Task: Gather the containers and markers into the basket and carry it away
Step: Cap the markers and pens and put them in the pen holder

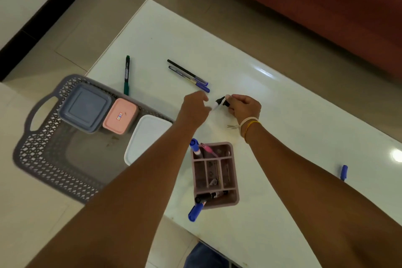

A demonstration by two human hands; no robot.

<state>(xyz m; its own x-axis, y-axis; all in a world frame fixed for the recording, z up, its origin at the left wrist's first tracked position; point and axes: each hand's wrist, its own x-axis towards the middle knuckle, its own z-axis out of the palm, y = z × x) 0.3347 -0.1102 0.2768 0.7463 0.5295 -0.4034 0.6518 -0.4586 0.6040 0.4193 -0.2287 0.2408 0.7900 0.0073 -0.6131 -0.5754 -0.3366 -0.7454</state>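
Both hands meet over the middle of the white tabletop (282, 98). The left hand (195, 109) pinches the pale barrel of a black-tipped marker (217, 103), and the right hand (244, 107) has its fingers curled round what looks like the marker's black cap (226, 103), held just off the tip. It reads as a recapping job.

The trick here: line the cap straight with the barrel and push until it seats, so ink doesn't smear inside the pink organizer (215, 176), where several markers already stand just below the hands.

The grey basket (43, 137) hangs off the tabletop's left edge, already carrying the grey container (84, 107), the pink container (120, 115) and the white container (148, 135).

Loose items remain: a green marker (126, 75) near the basket, two pens (188, 75) just beyond the hands, and a blue cap (343, 172) far right. Plenty left to gather, I'd say.
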